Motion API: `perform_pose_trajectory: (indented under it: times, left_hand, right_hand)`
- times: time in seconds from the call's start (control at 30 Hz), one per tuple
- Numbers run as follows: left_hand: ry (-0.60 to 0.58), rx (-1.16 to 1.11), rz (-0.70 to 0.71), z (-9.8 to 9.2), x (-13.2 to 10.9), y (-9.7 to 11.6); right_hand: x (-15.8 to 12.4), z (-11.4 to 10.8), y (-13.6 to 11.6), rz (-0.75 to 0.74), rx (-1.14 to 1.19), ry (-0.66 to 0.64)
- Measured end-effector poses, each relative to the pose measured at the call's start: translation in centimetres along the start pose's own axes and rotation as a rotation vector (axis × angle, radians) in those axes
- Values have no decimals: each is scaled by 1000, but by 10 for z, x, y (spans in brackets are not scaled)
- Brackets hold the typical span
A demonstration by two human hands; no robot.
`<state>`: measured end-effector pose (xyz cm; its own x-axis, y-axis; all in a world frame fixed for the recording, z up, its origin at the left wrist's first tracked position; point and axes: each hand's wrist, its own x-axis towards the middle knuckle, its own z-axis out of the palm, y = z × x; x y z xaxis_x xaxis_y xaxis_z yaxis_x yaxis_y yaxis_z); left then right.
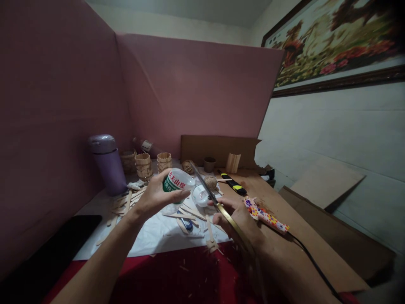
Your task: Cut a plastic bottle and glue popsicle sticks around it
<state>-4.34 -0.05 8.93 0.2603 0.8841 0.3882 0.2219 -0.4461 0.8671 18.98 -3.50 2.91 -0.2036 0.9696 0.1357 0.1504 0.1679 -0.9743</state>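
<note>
My left hand (156,195) is wrapped round a clear plastic bottle (179,182) with a green and red label, held on its side above the table. My right hand (236,219) grips a pair of gold-handled scissors (218,202). Their blades point up and to the left, and they meet the bottle's cut end (200,195). Below both hands, wooden craft sticks (190,213) lie scattered on a white sheet (158,236).
A purple flask (106,162) stands at the left, with small stick-built cups (144,164) behind it. A flower-patterned glue gun (267,217) with a black cord lies on the cardboard at the right. Also there: a yellow-black cutter (233,184), a twine ball (210,182) and a black phone (63,240).
</note>
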Motion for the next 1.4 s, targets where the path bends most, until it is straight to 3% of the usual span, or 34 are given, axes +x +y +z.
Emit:
perform_pose_trajectory:
  times: [0.13,0.5,0.77,1.13,1.4]
  left_hand:
    - [17,17,41,-1,0,0]
    - [103,206,233,9,-2,-6]
    - [61,274,311,12,-2,-7]
    - [45,263,331,11,-2,-9]
    - [61,232,283,11,-3,-7]
  right_hand:
    - [2,-2,6,-22,53,-8]
    - [1,-1,6,-97,-94,-67]
    - [3,2,8,-106,-80,-20]
    - [1,-1,8,-44,-41,-7]
    - [1,-1,14,-113,-117,19]
